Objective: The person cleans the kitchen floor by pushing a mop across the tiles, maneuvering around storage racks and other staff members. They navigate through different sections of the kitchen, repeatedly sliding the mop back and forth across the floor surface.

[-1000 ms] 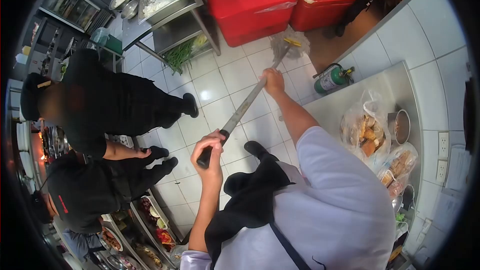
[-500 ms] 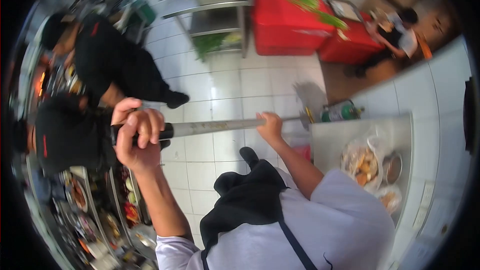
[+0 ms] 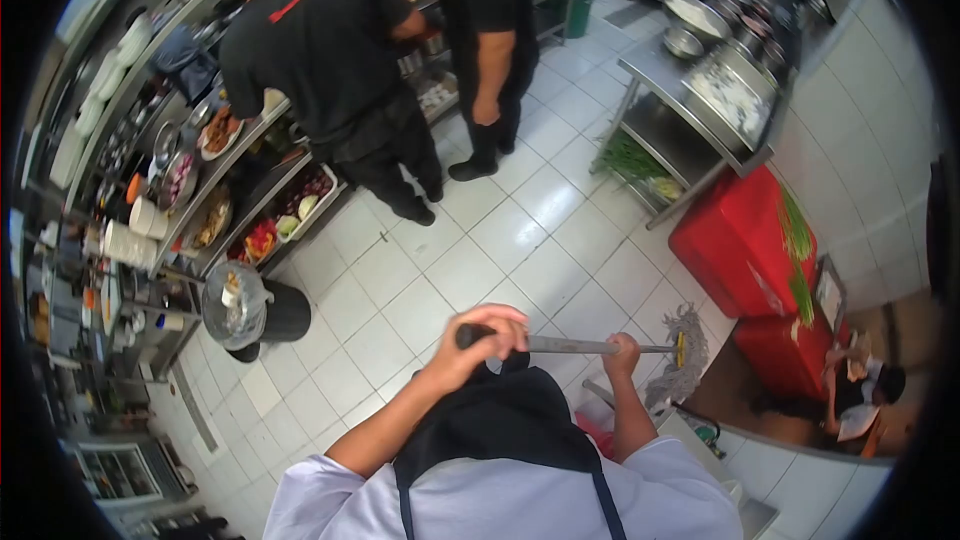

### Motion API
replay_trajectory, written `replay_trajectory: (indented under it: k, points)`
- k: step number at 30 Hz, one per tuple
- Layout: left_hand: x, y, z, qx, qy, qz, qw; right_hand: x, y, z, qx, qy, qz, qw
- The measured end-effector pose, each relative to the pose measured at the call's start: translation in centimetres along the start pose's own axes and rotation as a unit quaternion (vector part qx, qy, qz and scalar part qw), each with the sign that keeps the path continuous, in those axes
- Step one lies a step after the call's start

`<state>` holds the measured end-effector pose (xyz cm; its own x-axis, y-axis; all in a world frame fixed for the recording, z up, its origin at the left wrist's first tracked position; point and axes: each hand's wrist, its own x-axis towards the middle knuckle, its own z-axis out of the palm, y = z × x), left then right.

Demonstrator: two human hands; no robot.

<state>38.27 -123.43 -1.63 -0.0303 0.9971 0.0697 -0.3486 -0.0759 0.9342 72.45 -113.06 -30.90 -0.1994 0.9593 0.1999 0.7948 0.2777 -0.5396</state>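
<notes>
Below the camera, over the white tiled floor [image 3: 520,230], the left hand [image 3: 488,337] is closed in a full fist around the black end grip of a long grey metal mop handle [image 3: 570,345]. The right hand [image 3: 622,348] is wrapped around the same shaft further along, with its fingers curled fully about it. The handle lies nearly level, above the wearer's black apron [image 3: 500,420]. The grey string mop head [image 3: 688,360], fixed by a yellow clamp, sits low by the floor just beside the nearer of two red plastic cool boxes [image 3: 745,240] and near a crouched person [image 3: 860,395] at the right edge.

Probable faults from this position:

- Snagging. The strands lie close to the red box; a push to the right could catch them under its edge and jerk the shaft in both fists.
- Contact with the crouched person. A long stroke would carry the wet head into that corner.
- Rear strike. The grip end points left, toward the black round bin with clear liner [image 3: 250,305]; a hard pull back could knock it.
- Slipping. Two workers in black clothing [image 3: 330,50] stand on the same tiles, well apart from the mop head; a wet film on that floor would give poor footing.
</notes>
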Motion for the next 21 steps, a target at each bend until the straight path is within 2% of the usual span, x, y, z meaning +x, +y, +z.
replay_trajectory:
  k: [3,5,6,7,8,9,10,11,12,13,14,15,17,19,21]
  points:
    - [-1.9,-0.7,0.4,0.073,0.004,-0.107,0.992,-0.2,5.1,2.8,-0.089,-0.039,0.061,0.993]
    - [-3.5,-1.0,-1.2,0.081,0.05,-0.055,0.994,-1.4,8.6,7.1,-0.093,-0.042,-0.011,0.995]
    - [-4.3,-0.4,-2.8,0.076,0.066,-0.065,0.993,-0.4,3.4,4.9,-0.066,-0.134,0.029,0.988]
    - [-5.2,2.3,-3.7,0.077,0.122,-0.119,0.982,-0.6,1.5,6.0,-0.021,-0.136,-0.007,0.99]
    - [-6.9,2.9,-5.9,0.087,0.164,-0.089,0.979,-0.5,-2.7,6.1,-0.01,-0.145,-0.013,0.989]
    - [-8.1,4.9,-7.0,0.08,0.194,-0.015,0.978,-0.9,-4.8,8.1,0.043,-0.127,-0.075,0.988]
    - [-9.7,6.9,-8.2,0.079,0.236,0.041,0.968,0.0,-11.1,6.3,0.07,-0.214,-0.087,0.97]
    - [-11.8,9.6,-10.0,0.083,0.24,0.072,0.965,-0.5,-14.5,7.2,0.054,-0.301,-0.091,0.948]
    - [-14.0,12.4,-10.7,0.097,0.288,0.103,0.947,-1.2,-18.2,7.5,0.112,-0.308,-0.131,0.936]
    - [-16.6,15.7,-11.1,0.136,0.344,0.119,0.921,-1.4,-22.5,6.8,0.141,-0.36,-0.162,0.908]
    - [-19.4,18.8,-10.9,0.203,0.409,0.131,0.88,-1.6,-25.7,7.2,0.185,-0.426,-0.223,0.857]
    - [-21.6,21.8,-10.8,0.182,0.353,0.192,0.897,-1.6,-29.4,6.4,0.215,-0.459,-0.267,0.819]
    - [-23.6,25.9,-7.7,0.2,0.379,0.294,0.854,-2.6,-33.7,7.6,0.297,-0.505,-0.33,0.741]
    - [-26.4,27.8,-6.0,0.231,0.399,0.364,0.809,-2.6,-36.4,7.6,0.277,-0.565,-0.327,0.706]
    - [-30.2,28.3,-5.9,0.203,0.347,0.402,0.822,-3.7,-38.2,8.9,0.254,-0.591,-0.347,0.682]
